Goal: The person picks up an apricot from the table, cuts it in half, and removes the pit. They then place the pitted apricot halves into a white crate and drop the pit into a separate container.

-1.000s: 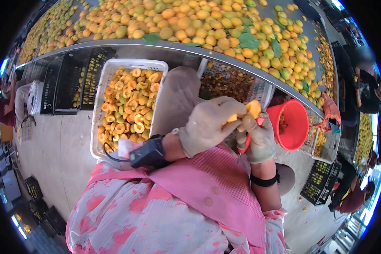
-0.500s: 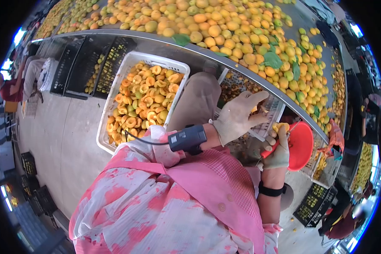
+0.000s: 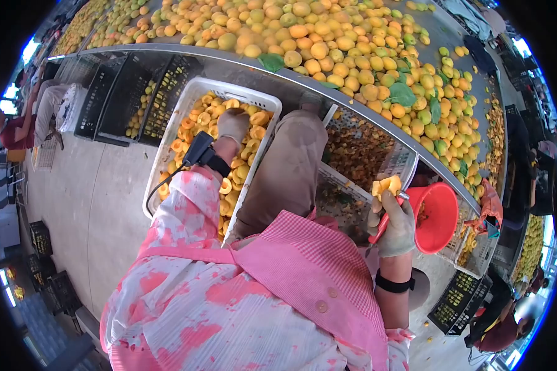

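My left hand [image 3: 233,124], in a pale glove, is down over the white crate [image 3: 267,99] among pitted apricot halves [image 3: 189,133]. Its fingers are hidden, and whether it holds a fruit does not show. On the right, my gloved right hand [image 3: 395,230] is closed around a red-handled tool [image 3: 380,230] with a metal end. At the fingertips of the same hand sits an opened apricot [image 3: 387,185], its cut flesh facing up. A red bucket [image 3: 438,217] stands just beside this hand.
Whole apricots [image 3: 328,37] with several green leaves cover the metal-edged table ahead. Below its edge, a crate [image 3: 408,162] holds brown pits and scraps [image 3: 356,148]. My knee [image 3: 291,145] lies between the crates. Black crates [image 3: 114,102] stand at left; other people are at both sides.
My left hand has moved left from above the scrap crate to the crate of apricot halves. My right hand has risen slightly, still holding the tool and an apricot.
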Demonstrator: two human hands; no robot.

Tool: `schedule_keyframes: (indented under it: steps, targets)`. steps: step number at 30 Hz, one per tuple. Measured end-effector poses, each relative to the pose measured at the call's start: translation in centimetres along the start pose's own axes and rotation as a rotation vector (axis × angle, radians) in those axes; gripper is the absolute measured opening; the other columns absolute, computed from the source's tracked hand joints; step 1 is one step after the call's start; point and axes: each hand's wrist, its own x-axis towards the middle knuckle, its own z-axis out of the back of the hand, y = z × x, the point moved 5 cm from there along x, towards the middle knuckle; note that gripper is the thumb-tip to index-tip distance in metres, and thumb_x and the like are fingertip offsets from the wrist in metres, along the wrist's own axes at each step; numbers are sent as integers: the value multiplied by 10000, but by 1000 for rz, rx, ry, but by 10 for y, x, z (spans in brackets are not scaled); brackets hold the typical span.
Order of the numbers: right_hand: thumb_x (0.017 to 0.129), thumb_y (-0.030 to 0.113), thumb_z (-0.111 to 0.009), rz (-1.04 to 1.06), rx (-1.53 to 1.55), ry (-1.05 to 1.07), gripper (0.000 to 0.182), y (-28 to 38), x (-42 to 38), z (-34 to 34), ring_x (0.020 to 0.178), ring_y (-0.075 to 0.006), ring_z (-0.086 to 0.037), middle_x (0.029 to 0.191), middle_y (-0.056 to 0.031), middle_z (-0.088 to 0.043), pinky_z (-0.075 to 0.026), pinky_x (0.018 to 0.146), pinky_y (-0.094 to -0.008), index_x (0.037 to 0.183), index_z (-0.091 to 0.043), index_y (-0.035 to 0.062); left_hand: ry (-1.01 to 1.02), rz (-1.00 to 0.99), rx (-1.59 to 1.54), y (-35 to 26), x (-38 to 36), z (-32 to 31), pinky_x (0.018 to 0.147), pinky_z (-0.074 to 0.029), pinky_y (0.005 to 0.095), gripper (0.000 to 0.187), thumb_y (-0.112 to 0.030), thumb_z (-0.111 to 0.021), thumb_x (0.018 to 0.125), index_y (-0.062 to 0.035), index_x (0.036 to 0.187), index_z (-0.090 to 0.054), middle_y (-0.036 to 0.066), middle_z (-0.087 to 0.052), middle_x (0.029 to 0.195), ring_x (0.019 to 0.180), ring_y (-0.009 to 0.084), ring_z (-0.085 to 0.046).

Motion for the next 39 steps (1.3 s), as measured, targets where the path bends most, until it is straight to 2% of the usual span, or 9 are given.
schedule_keyframes:
  steps: [9, 13, 19, 22, 29, 32, 34, 35, 39]
  targets:
    - [935, 196, -603, -23, -15, -46, 343, 4, -2, -5, 482, -91, -498, 714, -8, -584, -371, 408, -228, 1239, -578, 39, 82, 340, 106, 23, 0, -20, 930, -497, 384, 380, -336, -628, 861, -119, 1171, -673, 181, -702, 1050, 1033, 325, -656]
    - [917, 193, -616, -47, -153, -34, 367, 4, 1, -18, 482, -99, -494, 698, -17, -579, -372, 417, -239, 1236, -577, 16, -182, -298, -396, -88, -18, 37, 861, -510, 338, 354, -232, -574, 945, -14, 1221, -616, 153, -705, 1044, 973, 272, -669]
    - [867, 212, -631, -158, -241, 107, 208, 1, 6, -43, 457, -124, -489, 567, -38, -537, -377, 430, -247, 920, -628, 11, 533, -636, -751, -285, -124, 108, 790, -508, 283, 335, -175, -688, 857, -11, 1146, -643, 128, -670, 1005, 914, 187, -641]
    - [854, 199, -632, -236, -363, 211, 185, 0, 1, -50, 465, -122, -496, 577, -37, -546, -385, 448, -254, 790, -587, 32, 879, -211, -1024, -293, -143, 88, 744, -494, 243, 376, -100, -697, 866, 3, 1217, -608, 64, -658, 1011, 870, 101, -601]
    - [853, 184, -623, -234, -343, 301, 166, -8, 3, -56, 477, -108, -500, 595, -22, -556, -385, 447, -245, 802, -585, 30, 896, -165, -971, -292, -146, 88, 759, -499, 231, 307, -50, -664, 883, 18, 1176, -604, 59, -658, 1029, 882, 102, -611]
    - [847, 166, -627, -193, -191, 257, 347, 1, 8, -53, 494, -108, -490, 613, -33, -544, -389, 450, -244, 1118, -567, -42, 696, -48, -1173, -273, -124, 88, 777, -503, 242, 217, -45, -658, 879, -4, 1087, -611, 62, -657, 1009, 885, 121, -621]
    - [855, 160, -623, -150, -98, 186, 641, 11, 12, -43, 530, -113, -493, 680, -42, -549, -387, 452, -249, 1396, -381, -82, 239, -579, -568, -257, -89, 113, 748, -519, 255, 165, -45, -621, 883, 11, 1037, -637, 46, -661, 920, 837, 134, -631]
    - [855, 160, -623, -131, -87, 160, 641, 14, 14, -36, 530, -113, -493, 680, -42, -549, -387, 452, -249, 1396, -381, -82, 298, 63, -921, -239, -67, 114, 728, -511, 254, 174, -68, -605, 893, -10, 1050, -654, 67, -667, 866, 779, 154, -640]
    - [886, 157, -586, -97, 60, 77, 552, 19, 19, -13, 599, -114, -530, 794, -28, -575, -387, 459, -245, 1377, -435, -45, -108, 93, -348, -111, 13, 76, 749, -510, 345, 282, -234, -641, 866, 2, 1017, -677, 181, -703, 903, 846, 251, -682]
